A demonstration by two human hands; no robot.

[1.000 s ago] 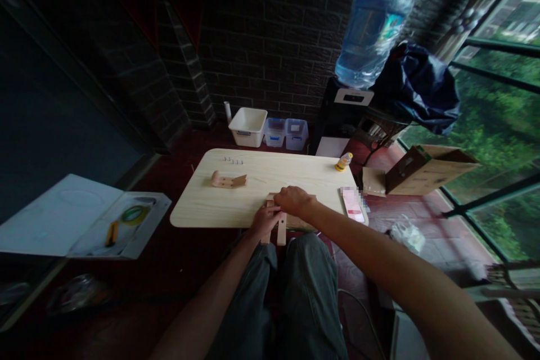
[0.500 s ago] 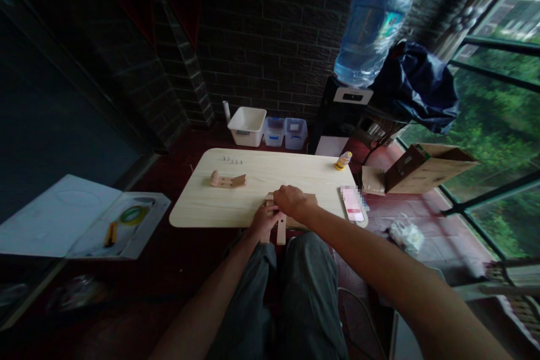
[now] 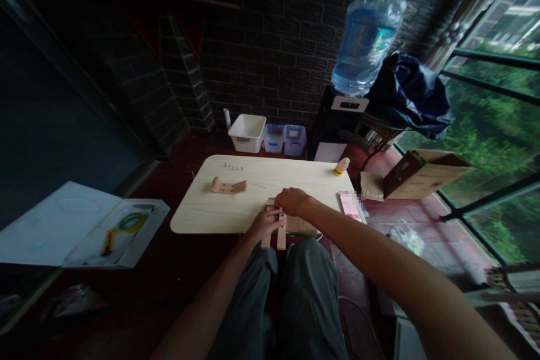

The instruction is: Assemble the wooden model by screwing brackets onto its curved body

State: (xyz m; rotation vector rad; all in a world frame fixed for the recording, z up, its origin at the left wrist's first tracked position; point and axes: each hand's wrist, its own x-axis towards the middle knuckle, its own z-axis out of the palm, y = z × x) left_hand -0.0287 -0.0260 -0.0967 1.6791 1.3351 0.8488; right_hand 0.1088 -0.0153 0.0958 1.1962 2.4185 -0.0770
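Both of my hands meet over a wooden assembly [image 3: 281,238] at the table's front edge, where two light strips stick out toward my knees. My left hand [image 3: 265,224] reaches its fingers across the strips and grips them. My right hand [image 3: 291,201] is closed just above, at the far end of the strips; whatever lies in its fingers is hidden. A brown flat piece [image 3: 300,226] shows beneath my right wrist. Farther left on the table [image 3: 198,211] lies another wooden part with holes [image 3: 229,186]. Several small screws [image 3: 233,167] are lined up behind it.
A yellow-capped bottle [image 3: 341,167] and a phone [image 3: 350,204] are on the table's right side. Bins [image 3: 247,134] stand behind the table, beside a water dispenser [image 3: 348,104]. An open tool case [image 3: 126,230] is at left, a cardboard box [image 3: 422,177] at right.
The view has tipped slightly upward. My left fingers now stretch farther right across the strips. My right hand stays closed over the assembly, and more of the brown piece shows.
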